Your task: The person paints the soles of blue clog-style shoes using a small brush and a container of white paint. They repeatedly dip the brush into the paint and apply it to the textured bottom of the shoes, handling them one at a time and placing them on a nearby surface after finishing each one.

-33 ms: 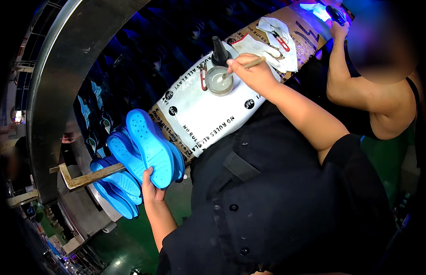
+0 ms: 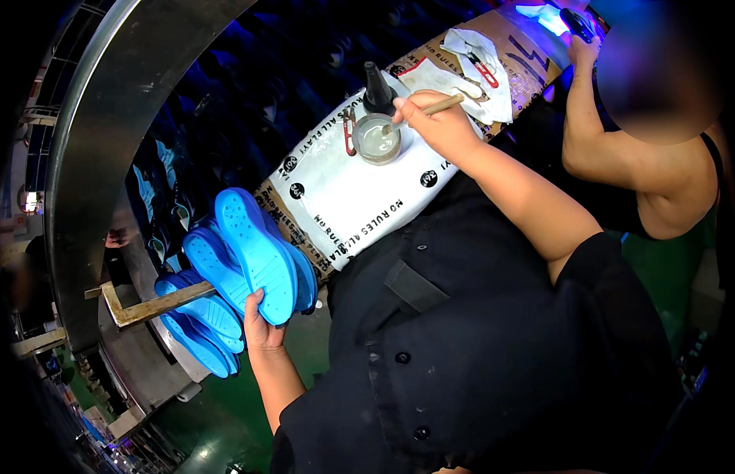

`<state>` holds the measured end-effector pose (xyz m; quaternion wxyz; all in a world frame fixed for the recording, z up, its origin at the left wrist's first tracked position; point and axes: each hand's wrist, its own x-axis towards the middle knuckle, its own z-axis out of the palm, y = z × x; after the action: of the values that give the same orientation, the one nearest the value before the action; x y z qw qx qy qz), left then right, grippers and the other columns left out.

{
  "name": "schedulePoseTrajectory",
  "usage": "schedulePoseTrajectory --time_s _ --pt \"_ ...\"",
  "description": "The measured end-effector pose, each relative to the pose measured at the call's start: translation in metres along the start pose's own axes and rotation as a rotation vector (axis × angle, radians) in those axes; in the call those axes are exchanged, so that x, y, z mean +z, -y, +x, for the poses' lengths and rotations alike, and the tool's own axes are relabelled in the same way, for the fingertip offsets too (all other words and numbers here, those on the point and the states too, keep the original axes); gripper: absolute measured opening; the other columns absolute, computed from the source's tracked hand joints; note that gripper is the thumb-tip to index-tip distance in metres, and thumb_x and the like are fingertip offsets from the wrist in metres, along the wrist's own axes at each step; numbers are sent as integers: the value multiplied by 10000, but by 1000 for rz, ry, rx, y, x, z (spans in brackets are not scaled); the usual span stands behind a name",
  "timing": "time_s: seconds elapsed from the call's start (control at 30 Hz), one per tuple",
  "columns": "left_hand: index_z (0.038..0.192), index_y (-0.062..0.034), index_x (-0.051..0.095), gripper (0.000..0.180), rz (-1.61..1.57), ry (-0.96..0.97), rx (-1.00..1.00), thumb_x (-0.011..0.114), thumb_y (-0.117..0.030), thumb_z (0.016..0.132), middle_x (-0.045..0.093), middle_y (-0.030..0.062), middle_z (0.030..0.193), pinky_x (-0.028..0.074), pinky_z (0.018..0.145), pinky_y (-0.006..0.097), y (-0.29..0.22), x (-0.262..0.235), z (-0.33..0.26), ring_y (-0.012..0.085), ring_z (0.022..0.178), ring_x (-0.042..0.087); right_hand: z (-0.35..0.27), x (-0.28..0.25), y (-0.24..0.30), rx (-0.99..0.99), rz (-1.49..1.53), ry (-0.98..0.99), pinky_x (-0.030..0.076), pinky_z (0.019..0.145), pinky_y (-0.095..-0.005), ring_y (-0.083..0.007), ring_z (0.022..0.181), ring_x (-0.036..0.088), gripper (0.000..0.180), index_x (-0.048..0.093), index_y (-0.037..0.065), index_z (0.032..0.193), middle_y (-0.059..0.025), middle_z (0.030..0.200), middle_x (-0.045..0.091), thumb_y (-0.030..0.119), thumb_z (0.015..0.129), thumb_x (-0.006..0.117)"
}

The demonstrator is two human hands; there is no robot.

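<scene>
My left hand (image 2: pixel 263 325) grips the heel end of a bright blue shoe sole (image 2: pixel 258 257), thumb on its face. That sole leans on a stack of similar blue soles (image 2: pixel 212 261) at the left. My right hand (image 2: pixel 437 120) is closed round a brush (image 2: pixel 442 105) with a pale wooden handle. The brush's lower end reaches into a round clear jar (image 2: pixel 378 144) holding a cloudy whitish liquid. Right behind the jar stands a black bottle with a tapered top (image 2: pixel 377 91). Red-handled snips (image 2: pixel 350 131) lie against the jar's left side.
White printed sheeting (image 2: pixel 359 193) covers the cardboard-topped bench. Farther along lie white cloths (image 2: pixel 484 71) with a second red tool (image 2: pixel 485 71). A wooden bracket (image 2: pixel 158 306) juts out by the soles, beside a curved metal frame (image 2: pixel 83 118). A co-worker's arm (image 2: pixel 587 118) is at the right.
The brush handle in my right hand has tipped very slightly upward. The sole in my left hand has shifted a touch to the left.
</scene>
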<state>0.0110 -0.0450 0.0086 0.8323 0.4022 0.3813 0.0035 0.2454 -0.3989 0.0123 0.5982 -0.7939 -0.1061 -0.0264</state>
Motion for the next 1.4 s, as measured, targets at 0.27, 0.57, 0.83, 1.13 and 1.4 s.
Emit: schedulePoseTrajectory --time_s 0.27,0.57,0.83,1.13,1.4 --pt "1225 -33 417 520 192 333 184 642 -182 781 579 117 989 431 408 258 5 66 -30 170 676 586 -6 -1 9 97 277 -14 438 693 -239 -101 720 522 391 674 22 793 -24 734 610 354 936 526" --pt "1211 25 357 432 586 206 618 578 -77 854 604 149 916 519 525 266 14 133 -33 171 620 615 -49 -2 73 12 466 125 429 710 -261 -121 740 525 373 645 -9 798 -60 791 614 297 950 496" --pt "1174 57 421 419 652 218 824 596 7 796 625 119 919 507 691 264 20 153 -49 145 760 620 -80 12 107 -571 86 244 412 661 -327 -207 622 537 241 645 32 664 -63 625 599 134 871 575" --pt "1165 30 405 409 735 240 909 601 -3 808 599 127 962 529 662 270 21 147 -50 158 778 620 -84 29 103 -679 30 208 393 645 -322 -216 564 529 224 642 43 653 -59 596 573 157 843 616" --pt "1121 59 459 395 757 170 985 617 -1 764 638 113 872 503 676 261 25 145 -49 129 755 617 -83 22 100 -606 15 222 380 612 -328 -212 544 517 261 619 46 618 -50 571 571 171 848 611"
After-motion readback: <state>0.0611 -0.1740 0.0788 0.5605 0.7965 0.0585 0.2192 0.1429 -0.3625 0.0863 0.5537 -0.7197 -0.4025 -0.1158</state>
